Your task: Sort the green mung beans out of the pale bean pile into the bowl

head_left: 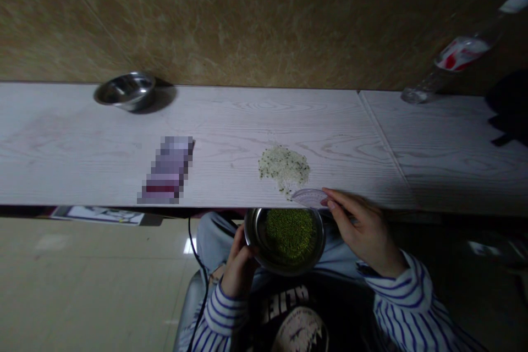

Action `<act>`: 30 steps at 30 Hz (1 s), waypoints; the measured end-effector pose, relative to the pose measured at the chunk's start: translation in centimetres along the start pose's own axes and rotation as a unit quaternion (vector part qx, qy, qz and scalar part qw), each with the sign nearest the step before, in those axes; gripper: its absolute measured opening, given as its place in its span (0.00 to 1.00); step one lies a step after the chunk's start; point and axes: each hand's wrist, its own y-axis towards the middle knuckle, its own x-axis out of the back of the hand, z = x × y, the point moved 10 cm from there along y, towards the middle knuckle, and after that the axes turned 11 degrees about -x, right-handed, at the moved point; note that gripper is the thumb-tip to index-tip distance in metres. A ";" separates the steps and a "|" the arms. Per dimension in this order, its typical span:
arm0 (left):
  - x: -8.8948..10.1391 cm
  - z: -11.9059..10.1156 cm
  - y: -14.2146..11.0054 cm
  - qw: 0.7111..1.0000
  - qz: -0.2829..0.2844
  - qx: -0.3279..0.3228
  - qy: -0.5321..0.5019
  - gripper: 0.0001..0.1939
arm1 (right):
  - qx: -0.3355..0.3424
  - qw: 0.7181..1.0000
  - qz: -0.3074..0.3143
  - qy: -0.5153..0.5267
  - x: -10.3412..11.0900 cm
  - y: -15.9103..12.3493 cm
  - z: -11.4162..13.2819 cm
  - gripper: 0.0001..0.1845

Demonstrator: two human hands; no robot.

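My left hand grips the left rim of a steel bowl, held just under the table's front edge. Green mung beans lie in the bowl. In my right hand a clear plastic protractor is pinched between thumb and fingers, at the table edge above the bowl's far rim. Just beyond the protractor, a pile of white rice-like grains mixed with some green beans is spread on the table.
The pale wood-grain table runs along a marbled wall. A second steel bowl stands tilted-looking at the back left. A pixelated flat object lies left of the pile. A plastic bottle stands at the right, near a dark item.
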 end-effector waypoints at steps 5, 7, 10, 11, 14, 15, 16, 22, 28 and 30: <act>-0.1 -0.1 0.0 1.000 -0.005 -0.004 -0.004 0.26 | -0.003 1.000 0.005 0.003 -0.1 0.0 0.1 0.15; -0.1 -0.2 0.0 1.000 -0.006 -0.006 -0.004 0.26 | -0.001 1.000 0.005 0.006 -0.1 0.1 0.2 0.15; -0.1 -0.2 -0.1 1.000 -0.001 -0.006 -0.003 0.25 | -0.014 1.000 -0.004 0.003 0.0 0.1 0.0 0.15; -0.2 -0.2 -0.1 1.000 0.001 -0.007 -0.003 0.25 | -0.020 1.000 -0.006 0.001 0.1 0.1 -0.2 0.15; -0.3 -0.2 -0.1 1.000 0.004 -0.006 -0.008 0.24 | -0.024 1.000 0.003 -0.002 0.0 -0.1 -0.5 0.15; -0.3 -0.1 -0.1 1.000 0.005 -0.004 -0.009 0.24 | -0.021 1.000 0.007 -0.001 -0.1 -0.2 -0.5 0.14; -0.4 -0.1 -0.1 1.000 0.006 -0.004 -0.009 0.24 | -0.017 1.000 0.009 0.000 -0.1 -0.3 -0.4 0.15; -0.2 0.2 0.0 1.000 0.001 0.000 -0.010 0.26 | -0.008 1.000 0.013 0.007 -0.3 -0.4 0.2 0.15; 0.0 0.0 0.1 1.000 0.006 -0.003 0.009 0.24 | -0.017 1.000 -0.005 0.014 -0.2 0.0 0.2 0.15; 0.0 0.0 0.1 1.000 0.005 -0.004 0.013 0.24 | -0.029 0.999 -0.013 0.014 -0.1 0.0 -0.2 0.15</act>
